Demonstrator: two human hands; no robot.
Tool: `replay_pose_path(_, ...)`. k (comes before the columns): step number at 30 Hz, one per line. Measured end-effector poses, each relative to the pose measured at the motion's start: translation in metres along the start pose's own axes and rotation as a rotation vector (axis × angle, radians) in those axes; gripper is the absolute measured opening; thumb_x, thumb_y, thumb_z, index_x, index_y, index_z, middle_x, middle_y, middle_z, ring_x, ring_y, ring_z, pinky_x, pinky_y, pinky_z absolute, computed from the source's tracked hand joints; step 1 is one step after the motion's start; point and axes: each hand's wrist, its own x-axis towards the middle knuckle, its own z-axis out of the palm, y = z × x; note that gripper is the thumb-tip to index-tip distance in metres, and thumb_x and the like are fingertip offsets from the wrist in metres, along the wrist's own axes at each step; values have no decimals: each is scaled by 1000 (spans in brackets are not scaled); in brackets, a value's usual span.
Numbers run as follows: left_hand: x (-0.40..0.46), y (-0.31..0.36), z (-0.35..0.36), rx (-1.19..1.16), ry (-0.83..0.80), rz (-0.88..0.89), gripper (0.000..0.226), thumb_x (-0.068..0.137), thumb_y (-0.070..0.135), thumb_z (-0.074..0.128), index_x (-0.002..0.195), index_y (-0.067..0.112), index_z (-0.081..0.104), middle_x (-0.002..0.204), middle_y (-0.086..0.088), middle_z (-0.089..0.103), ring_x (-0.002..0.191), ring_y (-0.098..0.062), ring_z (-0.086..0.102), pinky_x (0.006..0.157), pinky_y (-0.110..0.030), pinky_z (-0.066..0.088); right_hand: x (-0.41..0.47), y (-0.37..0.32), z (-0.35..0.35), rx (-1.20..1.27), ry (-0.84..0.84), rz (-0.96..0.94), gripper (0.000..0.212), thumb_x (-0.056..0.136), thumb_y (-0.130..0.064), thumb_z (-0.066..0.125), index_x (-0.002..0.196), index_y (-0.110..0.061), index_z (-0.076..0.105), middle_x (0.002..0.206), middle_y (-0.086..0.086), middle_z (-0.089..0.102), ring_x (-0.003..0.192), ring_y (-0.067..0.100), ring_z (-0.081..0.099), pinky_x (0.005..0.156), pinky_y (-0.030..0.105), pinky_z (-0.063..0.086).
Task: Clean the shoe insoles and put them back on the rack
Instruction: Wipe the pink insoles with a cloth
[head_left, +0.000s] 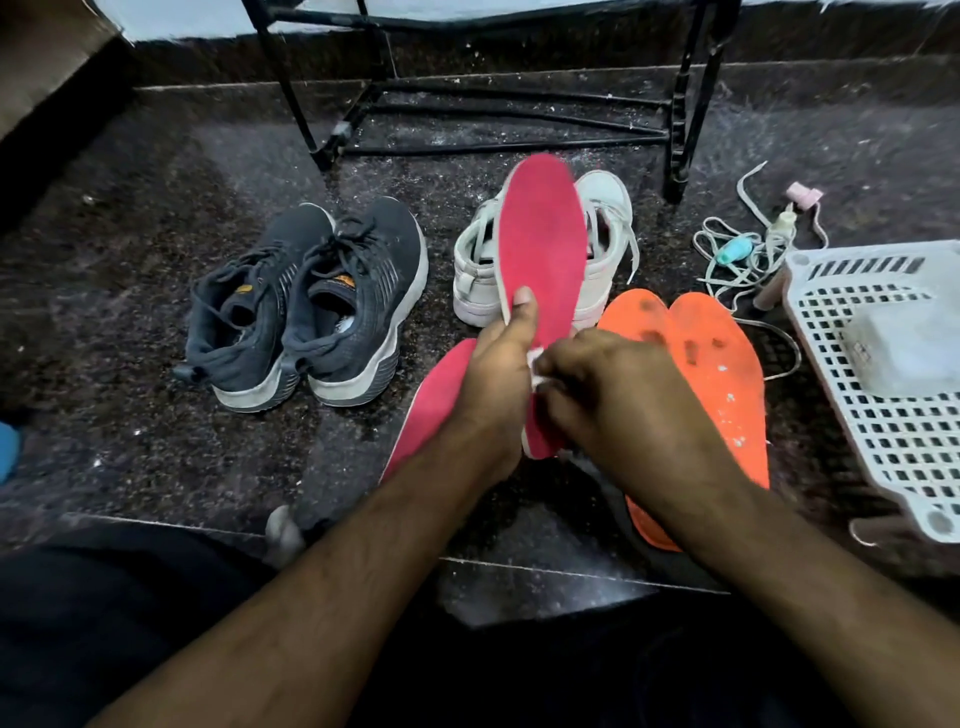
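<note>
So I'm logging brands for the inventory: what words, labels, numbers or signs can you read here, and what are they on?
No text can be read in this picture.
Dark sneakers: small orange tongue patches, too blurred to read.
White shoes: no marking shows.
Pink insole gripped by the left hand: plain.
Orange insoles: only dirt spots.
White basket: no label shows.

Home floor: dark granite tiles (156, 234), shoe rack (680, 130), sneakers (311, 306).
</note>
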Motion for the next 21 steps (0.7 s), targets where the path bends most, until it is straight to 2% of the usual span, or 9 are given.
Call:
replay_pose_path(2,2,6,-5,-9,8,-12,54,105,48,40,88,2,62,81,-29,66,66,-28,66,61,-31,57,-8,-10,7,7,-90,3,6,75,-19,61,80,-21,64,79,3,62,73,26,60,63,37,46)
replay_pose_path(5,-3,8,-3,17,-46,-36,61,103,54,36,89,1,61,98,-46,61,74,-36,68,69,-40,59,-16,-13,10,7,-116,6,9,76,-16,64,80,-22,58,78,3,58,71,29,58,59,36,41)
replay_pose_path(9,-15,-11,7,95,-120,-53,56,102,52,46,112,1,64,94,-22,73,86,-30,73,80,-39,61,-6,2,-5,-123,50,22,11,76,-12,66,84,-17,62,76,6,55,69,31,56,57,39,43)
replay_pose_path(10,-19,-15,9,107,-172,-56,55,103,51,43,115,2,63,92,-16,75,85,-27,74,77,-40,61,0,9,-10,-143,96,37,9,77,-12,66,84,-16,62,77,6,55,70,31,57,59,39,42)
replay_pose_path(13,-32,-16,15,177,-321,-46,46,107,47,29,121,10,54,66,5,68,49,-15,65,38,-29,50,15,28,-23,-148,186,118,11,78,-11,67,88,-15,66,83,4,60,78,27,60,70,34,39)
replay_pose_path(15,-36,-15,17,180,-348,-56,44,108,47,26,121,13,51,62,6,67,42,-14,63,33,-25,46,19,31,-26,-141,187,129,13,77,-10,68,90,-16,69,83,4,62,78,25,60,70,29,37)
replay_pose_path(17,-29,-14,14,115,-309,-68,50,105,52,33,123,10,55,76,-4,71,55,-21,69,43,-32,55,14,21,-22,-109,145,93,11,76,-11,68,86,-16,70,79,3,62,75,24,60,68,30,38)
replay_pose_path(19,-19,-8,7,-21,-239,-137,64,97,62,44,119,4,60,97,-20,71,82,-31,71,73,-41,61,1,7,-12,-44,51,88,10,74,-12,68,82,-17,70,76,3,64,72,24,60,67,35,43)
replay_pose_path(21,-10,-2,0,-78,-163,-196,70,96,66,38,97,1,64,83,-20,66,73,-28,66,69,-30,56,-13,-8,-2,-24,-51,89,8,74,-14,69,81,-18,69,78,4,66,73,27,61,65,38,48)
